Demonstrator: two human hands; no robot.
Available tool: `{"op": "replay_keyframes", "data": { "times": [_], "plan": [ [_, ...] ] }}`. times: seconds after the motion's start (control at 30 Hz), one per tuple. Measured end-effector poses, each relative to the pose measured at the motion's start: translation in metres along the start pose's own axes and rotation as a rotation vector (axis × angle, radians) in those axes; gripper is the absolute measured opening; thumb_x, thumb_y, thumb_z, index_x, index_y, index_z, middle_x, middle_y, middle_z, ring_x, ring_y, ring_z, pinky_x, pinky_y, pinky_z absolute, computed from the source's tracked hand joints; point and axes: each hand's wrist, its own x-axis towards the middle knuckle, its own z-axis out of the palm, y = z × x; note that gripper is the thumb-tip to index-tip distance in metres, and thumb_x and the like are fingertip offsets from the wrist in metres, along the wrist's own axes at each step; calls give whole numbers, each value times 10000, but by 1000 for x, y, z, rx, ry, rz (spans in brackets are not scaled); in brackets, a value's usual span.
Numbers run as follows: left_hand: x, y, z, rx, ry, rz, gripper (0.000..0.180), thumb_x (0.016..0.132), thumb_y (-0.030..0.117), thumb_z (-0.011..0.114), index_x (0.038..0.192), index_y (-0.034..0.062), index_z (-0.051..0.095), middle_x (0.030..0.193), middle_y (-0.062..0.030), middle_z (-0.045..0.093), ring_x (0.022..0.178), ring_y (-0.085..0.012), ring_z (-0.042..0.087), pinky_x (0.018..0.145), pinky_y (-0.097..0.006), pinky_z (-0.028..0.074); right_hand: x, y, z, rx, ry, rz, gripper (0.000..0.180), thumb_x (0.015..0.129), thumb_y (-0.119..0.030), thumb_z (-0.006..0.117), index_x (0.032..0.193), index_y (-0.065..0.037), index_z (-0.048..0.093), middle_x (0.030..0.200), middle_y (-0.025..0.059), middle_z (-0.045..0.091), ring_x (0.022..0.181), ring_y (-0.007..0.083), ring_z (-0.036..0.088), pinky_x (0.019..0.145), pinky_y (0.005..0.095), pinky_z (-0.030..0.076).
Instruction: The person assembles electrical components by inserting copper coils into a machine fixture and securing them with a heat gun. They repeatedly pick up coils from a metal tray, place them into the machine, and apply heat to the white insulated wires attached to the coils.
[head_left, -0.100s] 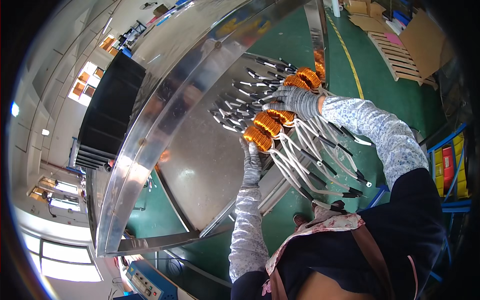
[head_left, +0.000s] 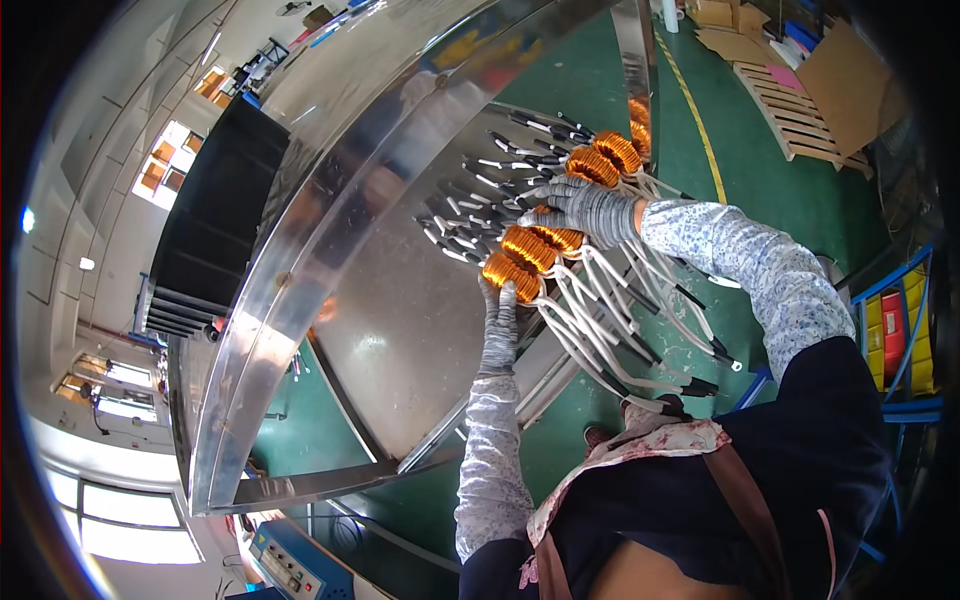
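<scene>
A row of copper-wound ring coils (head_left: pixel 528 249) stands on a low metal shelf (head_left: pixel 390 330), each with white-sleeved leads tipped in black. My left hand (head_left: pixel 499 325), in a grey knit glove, presses its fingers against the nearest coil (head_left: pixel 510 278) at the row's left end. Farther along, my right hand (head_left: pixel 592 208), gloved alike, reaches over the row with its fingers curled onto a coil (head_left: pixel 560 238) that it partly covers. Beyond that hand, two more coils (head_left: pixel 606 158) stand close together. Long white leads (head_left: pixel 625 310) hang over the shelf's near edge.
A shiny steel table frame (head_left: pixel 310 240) curves over the shelf on the left. A wooden pallet (head_left: pixel 790 105) with cardboard lies on the green floor at the far right. Yellow and red bins (head_left: pixel 895 335) sit in a blue rack at right. A blue control box (head_left: pixel 290 560) stands lower left.
The coils between my hands have shifted slightly left, and both hands have moved a little with them. The two far coils have hardly moved.
</scene>
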Motion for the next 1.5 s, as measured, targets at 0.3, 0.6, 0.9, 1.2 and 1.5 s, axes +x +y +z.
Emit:
{"op": "replay_keyframes", "data": {
  "times": [0.3, 0.6, 0.9, 1.2, 1.5],
  "plan": [
    [3, -63, -94, -109, 140, 284, 853, 591, 131, 825, 1263, 119, 300, 1146, -55, 461, 1059, -197, 484, 942, -372, 426, 19, -61, 22, 854, 105, 92, 855, 708, -85, 629, 1415, -119, 149, 1331, 167, 374, 1197, 297, 413, 1000, 376, 333],
    [-44, 1, -39, -423, 113, -63, 761, 791, -2, 621, 1349, 298, 199, 1235, -84, 390, 1082, -218, 475, 840, -349, 508, 89, -46, 80, 2376, -313, 610, 416, 839, -374, 555, 1076, -32, 551, 1009, 91, 622, 874, 178, 614, 805, 319, 506],
    [-12, -51, -46, -152, 396, 423, 1055, 503, 94, 864, 1293, 213, 176, 1159, -59, 426, 988, -217, 496, 851, -382, 490, 83, -63, 52, 2543, -502, 583, 275, 802, -193, 560, 1012, -18, 583, 927, 103, 630, 826, 200, 623, 782, 324, 512],
    [-87, 29, 28, 98, 279, 603, 1003, 644, 148, 805, 1371, 204, 117, 1228, -71, 350, 1108, -207, 412, 961, -378, 376, 40, -106, -13, 2176, 279, 479, 222, 733, -82, 654, 945, -47, 601, 863, 19, 612, 789, 117, 575, 751, 275, 478],
    [-269, 51, 71, 88, 196, 531, 967, 659, 108, 786, 1392, 187, 161, 1287, -90, 371, 1164, -237, 425, 972, -407, 392, -57, -254, -79, 2268, 487, 537, 329, 745, -50, 649, 1063, -31, 563, 915, 12, 604, 836, 108, 563, 768, 264, 466]
  ]
}}
